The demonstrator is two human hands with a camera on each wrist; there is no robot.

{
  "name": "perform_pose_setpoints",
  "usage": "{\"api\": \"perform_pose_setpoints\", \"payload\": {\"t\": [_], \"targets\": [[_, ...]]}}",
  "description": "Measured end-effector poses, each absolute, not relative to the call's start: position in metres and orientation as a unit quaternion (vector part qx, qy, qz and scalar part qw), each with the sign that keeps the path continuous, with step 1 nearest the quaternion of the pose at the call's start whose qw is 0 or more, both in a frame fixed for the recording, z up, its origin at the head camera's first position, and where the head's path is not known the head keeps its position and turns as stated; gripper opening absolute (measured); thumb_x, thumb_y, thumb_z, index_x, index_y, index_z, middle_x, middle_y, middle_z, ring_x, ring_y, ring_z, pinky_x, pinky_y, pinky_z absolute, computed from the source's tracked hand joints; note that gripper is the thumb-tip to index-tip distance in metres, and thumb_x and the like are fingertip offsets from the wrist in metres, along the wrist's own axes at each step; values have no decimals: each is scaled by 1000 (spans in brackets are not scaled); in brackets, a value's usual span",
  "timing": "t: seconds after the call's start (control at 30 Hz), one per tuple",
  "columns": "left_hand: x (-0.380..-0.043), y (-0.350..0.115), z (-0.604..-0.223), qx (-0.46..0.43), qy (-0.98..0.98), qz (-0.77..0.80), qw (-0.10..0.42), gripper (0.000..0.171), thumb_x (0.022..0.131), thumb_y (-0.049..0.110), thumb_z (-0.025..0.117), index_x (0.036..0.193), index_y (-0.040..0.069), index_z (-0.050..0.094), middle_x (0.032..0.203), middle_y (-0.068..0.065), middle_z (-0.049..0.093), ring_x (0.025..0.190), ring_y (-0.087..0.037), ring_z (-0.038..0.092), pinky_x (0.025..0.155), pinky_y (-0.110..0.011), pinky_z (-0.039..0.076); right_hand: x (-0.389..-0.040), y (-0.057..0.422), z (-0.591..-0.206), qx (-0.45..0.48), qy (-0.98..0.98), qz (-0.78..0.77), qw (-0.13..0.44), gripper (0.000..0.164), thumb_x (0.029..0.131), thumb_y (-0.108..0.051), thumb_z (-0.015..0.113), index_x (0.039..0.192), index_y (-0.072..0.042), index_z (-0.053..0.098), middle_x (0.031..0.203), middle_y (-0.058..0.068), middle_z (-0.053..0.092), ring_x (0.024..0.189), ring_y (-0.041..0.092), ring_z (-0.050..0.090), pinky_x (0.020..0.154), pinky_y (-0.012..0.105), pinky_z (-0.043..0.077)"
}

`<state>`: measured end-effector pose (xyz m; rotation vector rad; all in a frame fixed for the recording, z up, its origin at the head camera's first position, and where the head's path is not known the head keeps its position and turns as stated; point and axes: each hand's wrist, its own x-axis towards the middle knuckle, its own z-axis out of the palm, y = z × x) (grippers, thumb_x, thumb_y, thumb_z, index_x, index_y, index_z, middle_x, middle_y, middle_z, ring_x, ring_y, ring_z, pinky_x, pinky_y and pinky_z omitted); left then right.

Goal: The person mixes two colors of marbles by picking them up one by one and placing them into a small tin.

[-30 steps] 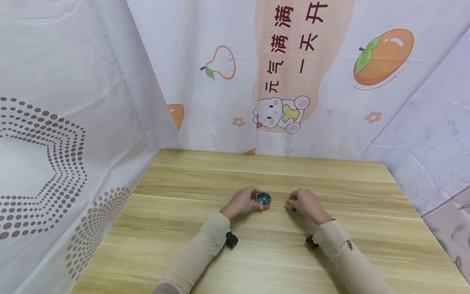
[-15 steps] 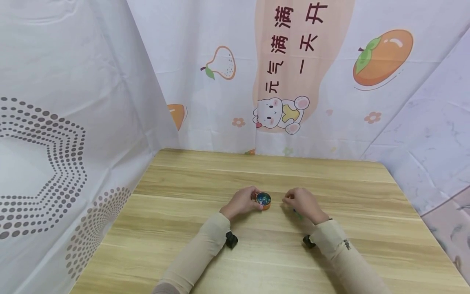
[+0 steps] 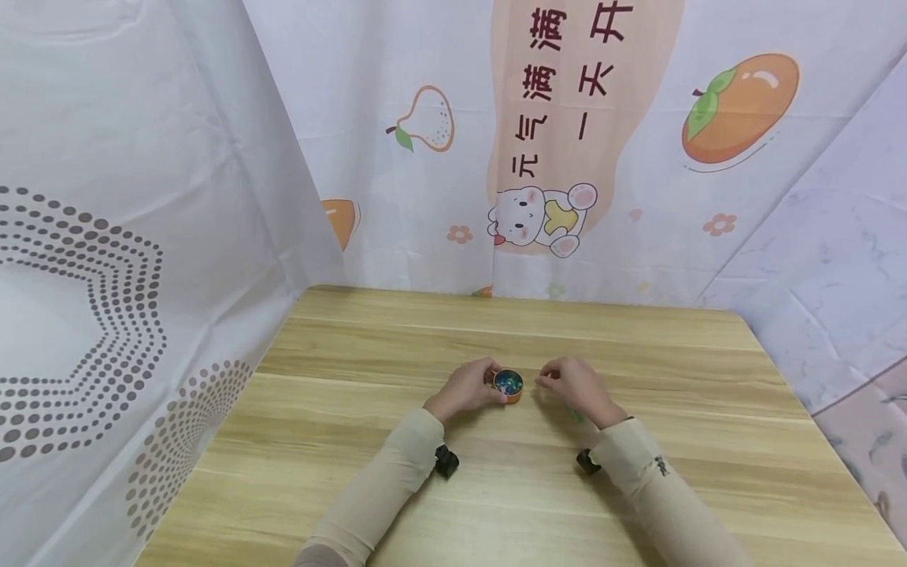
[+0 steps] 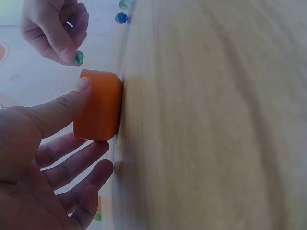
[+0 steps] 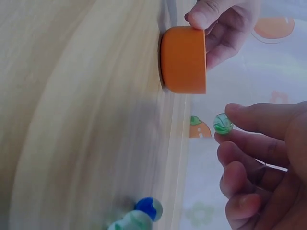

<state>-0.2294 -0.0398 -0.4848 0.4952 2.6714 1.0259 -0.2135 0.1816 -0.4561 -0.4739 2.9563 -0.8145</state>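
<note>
A small round orange container (image 3: 508, 384) stands on the wooden table, with blue and green marbles visible inside it from above. My left hand (image 3: 468, 388) holds it from the left, thumb on the near side and fingers around the far side. Between thumb and forefinger my right hand (image 3: 577, 390) pinches a green-swirled glass marble (image 5: 223, 124), a short way right of the container and raised above the table. Beneath the right hand lie a blue marble (image 5: 149, 208) and green-and-white marbles (image 5: 130, 222) on the tabletop, mostly hidden in the head view.
The wooden table (image 3: 354, 488) has its far edge against a white printed curtain (image 3: 425, 197). Another curtain (image 3: 212, 236) with grey dots hangs at the left. Each wrist bears a small black camera, such as the left one (image 3: 446, 462).
My right hand has moved left and slightly away from me, closer to the container, carrying the marble clear of the others on the table. The left hand and container have stayed in place.
</note>
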Motion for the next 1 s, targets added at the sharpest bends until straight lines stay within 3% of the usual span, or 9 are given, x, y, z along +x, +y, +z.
{"api": "perform_pose_setpoints", "payload": {"t": [1.0], "targets": [[-230,-40,-485,165,915,349,121,46,80,28,81,119,15,62,109,-3,67,100,-18,62,89,-37,49,-215,158,-462,-178,938,-297,-6,14,89,-16,70,95,-5,75,77,3,68,65,10,53,58,25,43]]}}
